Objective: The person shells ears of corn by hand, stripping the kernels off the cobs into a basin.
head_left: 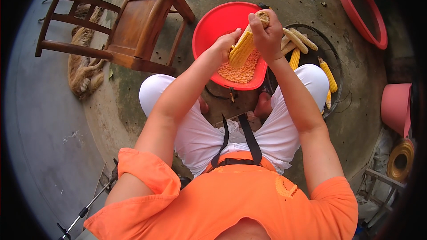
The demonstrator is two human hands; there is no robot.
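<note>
My right hand point(268, 35) is wrapped round a yellow ear of corn point(242, 52), gripping its upper part. At that end a pale, bare piece of cob shows above my thumb; whether it is a separate cob I cannot tell. My left hand point(227, 46) is closed on the ear's left side, its thumb against the kernels and its other fingers mostly hidden. The ear slants over a red plastic basin point(213, 22) between my knees. Loose orange-yellow kernels point(238, 74) lie in the basin's near part.
Right of the basin, a round dark tray point(341, 69) holds bare cobs point(303, 39) and yellow ears point(328, 74). A wooden chair point(135, 26) stands at left, with a dog point(82, 69) lying beyond it. A red tub point(380, 33) and a pink bucket point(396, 106) are at right.
</note>
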